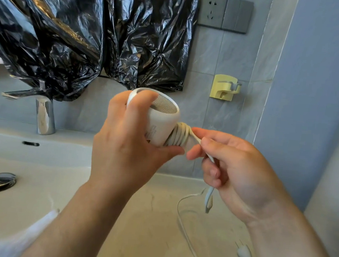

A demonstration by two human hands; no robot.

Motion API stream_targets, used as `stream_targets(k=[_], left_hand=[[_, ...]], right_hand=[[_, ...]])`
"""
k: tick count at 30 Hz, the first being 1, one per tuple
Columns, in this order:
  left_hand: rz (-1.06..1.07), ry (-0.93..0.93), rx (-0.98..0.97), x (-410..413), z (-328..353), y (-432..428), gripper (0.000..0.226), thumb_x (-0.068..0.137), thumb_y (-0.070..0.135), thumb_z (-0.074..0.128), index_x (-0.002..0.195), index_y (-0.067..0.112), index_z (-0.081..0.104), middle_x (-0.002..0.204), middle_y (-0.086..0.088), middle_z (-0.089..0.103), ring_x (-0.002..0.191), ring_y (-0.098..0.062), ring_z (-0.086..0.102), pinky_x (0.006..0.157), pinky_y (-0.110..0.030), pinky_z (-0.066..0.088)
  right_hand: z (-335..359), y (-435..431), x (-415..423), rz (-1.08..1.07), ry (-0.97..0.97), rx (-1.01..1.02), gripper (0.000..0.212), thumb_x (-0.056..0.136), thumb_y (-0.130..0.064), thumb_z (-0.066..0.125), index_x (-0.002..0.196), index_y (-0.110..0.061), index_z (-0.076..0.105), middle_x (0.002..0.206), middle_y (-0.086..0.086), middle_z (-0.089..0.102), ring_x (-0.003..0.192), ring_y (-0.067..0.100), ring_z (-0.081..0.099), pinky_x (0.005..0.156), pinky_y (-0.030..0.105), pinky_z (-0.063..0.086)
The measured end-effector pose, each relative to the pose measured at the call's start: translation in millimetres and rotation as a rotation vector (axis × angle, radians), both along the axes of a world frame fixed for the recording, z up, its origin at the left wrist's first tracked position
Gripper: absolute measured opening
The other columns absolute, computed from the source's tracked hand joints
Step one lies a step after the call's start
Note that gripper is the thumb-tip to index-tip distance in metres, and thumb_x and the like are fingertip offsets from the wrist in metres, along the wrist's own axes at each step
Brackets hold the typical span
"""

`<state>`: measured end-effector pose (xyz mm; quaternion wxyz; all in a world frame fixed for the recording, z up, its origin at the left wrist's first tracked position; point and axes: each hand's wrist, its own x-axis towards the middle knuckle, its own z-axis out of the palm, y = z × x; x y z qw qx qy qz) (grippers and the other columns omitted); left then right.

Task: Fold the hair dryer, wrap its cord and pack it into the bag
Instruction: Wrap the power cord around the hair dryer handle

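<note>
Hair dryer point(160, 124) above countertop point(146, 218), beside sink point(39, 158)

Hair dryer point(160, 125): white — grey mesh grille
Cord point(179, 136): cream-white
Plastic sheeting point(71, 27): glossy black
Wall holder point(223, 88): pale yellow

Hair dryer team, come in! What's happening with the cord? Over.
Left hand grips hair dryer. Right hand pinches cord; several turns wound. Slack and plug lie on counter. Nothing blocks the hands.

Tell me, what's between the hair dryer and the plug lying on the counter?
The white cord: from the coils on the hair dryer it runs through the right hand, hangs down, loops over the counter and ends at the plug. Head view.
</note>
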<state>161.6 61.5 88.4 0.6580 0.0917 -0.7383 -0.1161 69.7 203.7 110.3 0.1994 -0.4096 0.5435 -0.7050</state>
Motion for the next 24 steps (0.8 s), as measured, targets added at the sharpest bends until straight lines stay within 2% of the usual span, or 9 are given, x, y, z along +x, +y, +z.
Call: stream_targets(k=[3, 5, 7, 10, 14, 16, 19, 22, 24], left_hand=[[-0.104, 0.08, 0.2, 1, 2, -2, 0.098, 0.043, 0.05, 0.091, 0.125, 0.037, 0.038, 0.122, 0.014, 0.045, 0.103, 0.008, 0.046, 0.08, -0.005, 0.038], [-0.145, 0.109, 0.309, 0, 2, -3, 0.095, 0.041, 0.051, 0.092, 0.119, 0.044, 0.037, 0.113, 0.018, 0.047, 0.098, 0.005, 0.049, 0.077, -0.002, 0.037], [-0.166, 0.135, 0.373, -2, 3, -3, 0.092, 0.04, 0.052, 0.091, 0.112, 0.05, 0.034, 0.108, 0.02, 0.047, 0.098, 0.002, 0.05, 0.075, -0.001, 0.037], [-0.202, 0.16, 0.438, -5, 4, -3, 0.096, 0.038, 0.053, 0.092, 0.115, 0.043, 0.037, 0.105, 0.022, 0.047, 0.095, -0.003, 0.052, 0.078, -0.009, 0.043], [-0.299, 0.16, 0.553, -5, 2, -5, 0.095, 0.039, 0.048, 0.093, 0.118, 0.036, 0.042, 0.099, 0.015, 0.054, 0.082, -0.006, 0.058, 0.073, -0.032, 0.056], [-0.381, 0.152, 0.636, -7, 2, -5, 0.092, 0.041, 0.043, 0.093, 0.118, 0.035, 0.044, 0.097, 0.009, 0.059, 0.077, -0.009, 0.062, 0.068, -0.04, 0.06], [-0.487, 0.147, 0.762, -10, 2, -5, 0.085, 0.042, 0.043, 0.09, 0.115, 0.035, 0.047, 0.099, 0.004, 0.062, 0.08, -0.013, 0.066, 0.069, -0.045, 0.061], [-0.583, 0.137, 0.838, -12, 0, -3, 0.082, 0.038, 0.043, 0.091, 0.11, 0.032, 0.051, 0.101, -0.004, 0.065, 0.082, -0.021, 0.068, 0.067, -0.05, 0.062], [-0.672, 0.148, 0.898, -13, -2, -3, 0.079, 0.045, 0.037, 0.09, 0.114, 0.023, 0.053, 0.104, -0.012, 0.067, 0.08, -0.024, 0.069, 0.065, -0.05, 0.061]], right_hand=[[-3, -5, 4, 0.043, 0.06, -0.081, 0.027, 0.083, -0.014, 0.062, 0.109, -0.019, 0.068, 0.064, 0.003, 0.064, 0.048, 0.012, 0.041, 0.046, 0.021, 0.037], [-9, -12, 6, 0.003, 0.112, -0.151, 0.03, 0.076, -0.014, 0.067, 0.106, -0.021, 0.071, 0.069, 0.0, 0.066, 0.052, 0.012, 0.045, 0.052, 0.022, 0.043], [-14, -17, 6, -0.067, 0.176, -0.185, 0.028, 0.08, -0.014, 0.064, 0.104, -0.025, 0.073, 0.071, -0.002, 0.068, 0.057, 0.011, 0.049, 0.058, 0.022, 0.046], [-16, -17, 7, -0.163, 0.294, -0.198, 0.028, 0.088, -0.008, 0.062, 0.103, -0.029, 0.072, 0.068, -0.007, 0.069, 0.06, 0.004, 0.055, 0.065, 0.016, 0.048], [-17, -16, 6, -0.237, 0.534, -0.161, 0.035, 0.09, -0.007, 0.059, 0.107, -0.036, 0.067, 0.071, -0.016, 0.068, 0.064, -0.002, 0.058, 0.068, 0.009, 0.046], [-20, -20, 7, -0.291, 0.608, -0.197, 0.035, 0.091, -0.009, 0.06, 0.109, -0.038, 0.065, 0.082, -0.024, 0.07, 0.075, -0.004, 0.064, 0.075, 0.007, 0.046], [-22, -23, 9, -0.357, 0.704, -0.293, 0.035, 0.088, -0.01, 0.056, 0.113, -0.033, 0.063, 0.109, -0.021, 0.067, 0.092, -0.005, 0.066, 0.083, 0.007, 0.046], [-21, -23, 5, -0.384, 0.703, -0.343, 0.032, 0.085, -0.01, 0.061, 0.108, -0.031, 0.068, 0.099, -0.021, 0.071, 0.09, -0.006, 0.067, 0.081, 0.007, 0.046], [-22, -24, 3, -0.37, 0.637, -0.382, 0.028, 0.081, -0.012, 0.066, 0.098, -0.033, 0.074, 0.091, -0.019, 0.073, 0.086, -0.001, 0.068, 0.079, 0.014, 0.049]])
